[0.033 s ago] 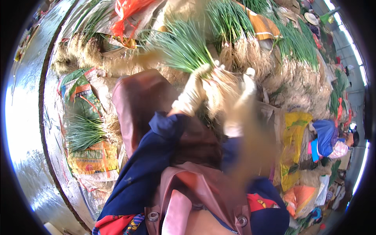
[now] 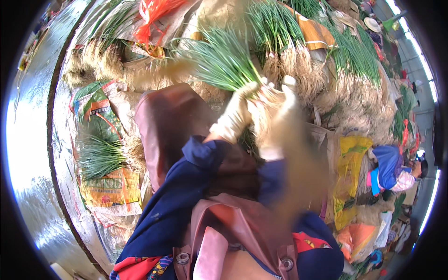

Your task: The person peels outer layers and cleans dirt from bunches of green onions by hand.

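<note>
A bunch of spring onions (image 2: pixel 223 58) is held up over my lap, its green tops pointing up and left and its pale stringy roots hanging down. My left hand (image 2: pixel 240 109), in a whitish glove, is closed around the stems. On the other side my gloved right hand (image 2: pixel 283 105) lies against the roots, fingers stretched upward. A brown blur covers part of that hand and its forearm.
More spring onions (image 2: pixel 275 28) lie in rows at the far side. A smaller bunch (image 2: pixel 100 156) rests on sacking at left. A yellow sack (image 2: pixel 350 179) lies at right. Beyond it is a person in blue (image 2: pixel 388 163). A brown apron (image 2: pixel 172 126) covers my knees.
My right hand has moved left, from slightly apart to against the roots. The bunch and my left hand have shifted slightly to the right.
</note>
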